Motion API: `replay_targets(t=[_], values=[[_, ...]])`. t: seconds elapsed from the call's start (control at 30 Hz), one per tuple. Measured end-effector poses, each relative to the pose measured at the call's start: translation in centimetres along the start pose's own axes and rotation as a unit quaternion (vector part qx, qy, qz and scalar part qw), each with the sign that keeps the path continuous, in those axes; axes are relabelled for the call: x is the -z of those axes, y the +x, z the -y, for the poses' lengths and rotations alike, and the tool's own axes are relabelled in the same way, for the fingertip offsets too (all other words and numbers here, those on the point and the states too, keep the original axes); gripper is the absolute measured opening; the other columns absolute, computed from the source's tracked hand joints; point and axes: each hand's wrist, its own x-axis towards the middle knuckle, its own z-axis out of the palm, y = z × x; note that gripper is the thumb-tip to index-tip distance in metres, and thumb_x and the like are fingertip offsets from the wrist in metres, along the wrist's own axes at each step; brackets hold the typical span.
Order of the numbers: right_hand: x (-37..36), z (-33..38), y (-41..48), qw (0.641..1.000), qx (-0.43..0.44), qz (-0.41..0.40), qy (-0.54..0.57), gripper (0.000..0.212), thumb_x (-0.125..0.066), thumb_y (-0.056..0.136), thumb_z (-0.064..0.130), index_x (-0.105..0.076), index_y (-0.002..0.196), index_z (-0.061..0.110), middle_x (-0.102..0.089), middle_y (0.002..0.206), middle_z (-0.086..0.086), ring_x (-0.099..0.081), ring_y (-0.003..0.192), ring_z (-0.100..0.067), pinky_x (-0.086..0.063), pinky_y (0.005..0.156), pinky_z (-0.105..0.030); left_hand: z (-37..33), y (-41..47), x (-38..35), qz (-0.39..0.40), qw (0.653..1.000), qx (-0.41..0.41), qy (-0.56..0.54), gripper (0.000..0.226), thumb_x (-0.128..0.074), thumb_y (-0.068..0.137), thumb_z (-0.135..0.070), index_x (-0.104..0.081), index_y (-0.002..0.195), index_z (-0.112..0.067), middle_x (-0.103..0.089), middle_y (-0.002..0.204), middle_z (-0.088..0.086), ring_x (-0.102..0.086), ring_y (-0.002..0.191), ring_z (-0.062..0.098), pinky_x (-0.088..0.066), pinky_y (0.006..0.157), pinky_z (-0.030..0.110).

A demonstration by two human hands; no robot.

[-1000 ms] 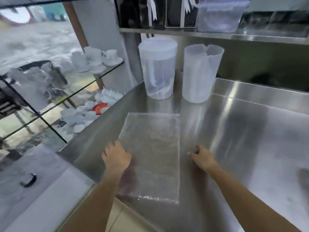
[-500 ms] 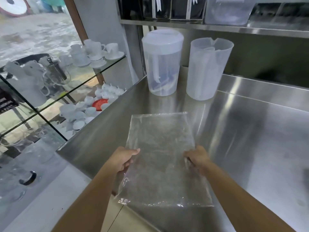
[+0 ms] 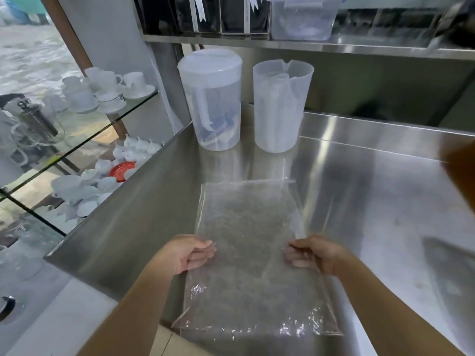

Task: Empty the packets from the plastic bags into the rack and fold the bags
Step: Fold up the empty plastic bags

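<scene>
A clear, empty plastic bag (image 3: pixel 250 242) lies flat on the steel counter (image 3: pixel 372 201), its near end hanging past the counter's front edge. My left hand (image 3: pixel 189 253) pinches the bag's left edge about halfway along. My right hand (image 3: pixel 312 253) pinches the right edge at the same height, and that side is lifted slightly off the steel. No packets show inside the bag. A rack of dark compartments (image 3: pixel 205 14) sits on the upper shelf at the back.
Two translucent plastic jugs stand behind the bag, a lidded one (image 3: pixel 210 98) and an open one (image 3: pixel 281 106). A clear lidded tub (image 3: pixel 303 16) is on the shelf above. Glass shelves with white cups (image 3: pixel 102 91) are at the left.
My hands went from resting flat beside the bag to gripping its two long edges. The bag's right side has come up a little, and the view has shifted closer.
</scene>
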Motion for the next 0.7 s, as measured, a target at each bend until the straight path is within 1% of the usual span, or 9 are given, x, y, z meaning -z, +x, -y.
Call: replay_targets(t=[0.03, 0.1, 0.17, 0.27, 0.3, 0.4, 0.57, 0.63, 0.7], values=[[0.6, -0.2, -0.2, 1.0, 0.005, 0.006, 0.004, 0.009, -0.057, 0.082, -0.006, -0.062, 0.076, -0.002, -0.067, 0.061, -0.015, -0.064, 0.048, -0.018, -0.055, 0.044, -0.028, 0.1, 0.0, 0.0, -0.005, 1.0, -0.005, 0.001, 0.011, -0.065, 0.082, 0.0, -0.062, 0.086, -0.01, -0.074, 0.067, 0.002, -0.07, 0.068, 0.014, -0.054, 0.06, 0.026], [1.5, -0.4, -0.6, 1.0, 0.014, 0.014, 0.016, 0.017, -0.054, 0.079, -0.016, -0.06, 0.071, -0.001, -0.066, 0.057, -0.016, -0.065, 0.047, -0.02, -0.056, 0.044, -0.029, 0.2, 0.1, 0.0, -0.005, 1.0, -0.006, 0.009, 0.021, -0.063, 0.08, 0.007, -0.062, 0.093, -0.009, -0.074, 0.077, 0.006, -0.068, 0.079, 0.018, -0.054, 0.065, 0.031], [2.0, -0.5, -1.0, 1.0, 0.017, 0.012, 0.013, 0.018, -0.053, 0.079, -0.017, -0.058, 0.069, -0.002, -0.065, 0.052, -0.015, -0.064, 0.044, -0.02, -0.056, 0.042, -0.029, 0.2, 0.0, -0.3, 0.009, 1.0, -0.002, 0.018, 0.022, -0.061, 0.081, 0.01, -0.061, 0.097, -0.006, -0.073, 0.083, 0.011, -0.068, 0.08, 0.021, -0.055, 0.066, 0.034], [2.2, -0.6, -1.1, 1.0, 0.004, -0.014, -0.013, 0.015, -0.056, 0.085, -0.001, -0.06, 0.07, -0.001, -0.064, 0.048, -0.012, -0.062, 0.041, -0.018, -0.055, 0.042, -0.027, 0.1, -0.1, -1.1, 0.014, 1.0, -0.006, 0.023, 0.011, -0.063, 0.082, 0.004, -0.058, 0.086, -0.006, -0.073, 0.072, 0.011, -0.068, 0.078, 0.024, -0.056, 0.068, 0.039], [2.2, -0.7, -1.0, 1.0, 0.001, -0.024, -0.019, 0.017, -0.057, 0.086, 0.005, -0.06, 0.07, 0.0, -0.064, 0.047, -0.011, -0.062, 0.04, -0.019, -0.055, 0.042, -0.027, 0.1, -0.3, -1.3, 0.018, 1.0, -0.006, 0.022, 0.01, -0.063, 0.083, 0.003, -0.057, 0.084, -0.006, -0.073, 0.074, 0.012, -0.068, 0.078, 0.025, -0.057, 0.066, 0.038], [2.2, -1.0, -1.0, 0.998, 0.008, -0.06, -0.028, 0.023, -0.061, 0.086, 0.017, -0.059, 0.068, 0.002, -0.064, 0.046, -0.011, -0.062, 0.039, -0.021, -0.053, 0.038, -0.028, 0.4, -0.4, -1.7, 0.012, 1.0, -0.011, 0.022, 0.009, -0.06, 0.085, 0.003, -0.058, 0.086, -0.006, -0.071, 0.082, 0.015, -0.068, 0.076, 0.025, -0.058, 0.052, 0.032], [2.2, -0.9, -1.6, 0.997, 0.029, -0.071, -0.029, 0.032, -0.067, 0.082, 0.032, -0.061, 0.081, 0.0, -0.067, 0.053, -0.013, -0.066, 0.044, -0.023, -0.051, 0.038, -0.027, 0.7, -0.6, -2.1, -0.016, 0.999, -0.037, 0.025, 0.008, -0.065, 0.084, -0.008, -0.058, 0.088, -0.006, -0.073, 0.074, 0.013, -0.07, 0.07, 0.024, -0.058, 0.052, 0.031], [2.3, -0.9, -1.9, 0.998, 0.028, -0.054, -0.027, 0.029, -0.064, 0.084, 0.028, -0.061, 0.083, -0.001, -0.068, 0.056, -0.014, -0.066, 0.046, -0.022, -0.053, 0.039, -0.027, 0.7, -0.9, -2.1, -0.008, 0.999, -0.041, 0.014, 0.013, -0.068, 0.083, -0.012, -0.056, 0.087, -0.008, -0.072, 0.078, 0.016, -0.07, 0.075, 0.026, -0.059, 0.055, 0.033], [2.4, -1.0, -2.0, 0.999, 0.028, -0.037, -0.023, 0.018, -0.058, 0.088, 0.015, -0.06, 0.084, -0.003, -0.07, 0.056, -0.012, -0.067, 0.047, -0.02, -0.055, 0.042, -0.027, 0.6, -1.2, -2.0, 0.012, 0.999, -0.038, 0.013, 0.018, -0.069, 0.081, -0.012, -0.057, 0.093, -0.006, -0.071, 0.087, 0.019, -0.07, 0.081, 0.028, -0.059, 0.057, 0.034]])
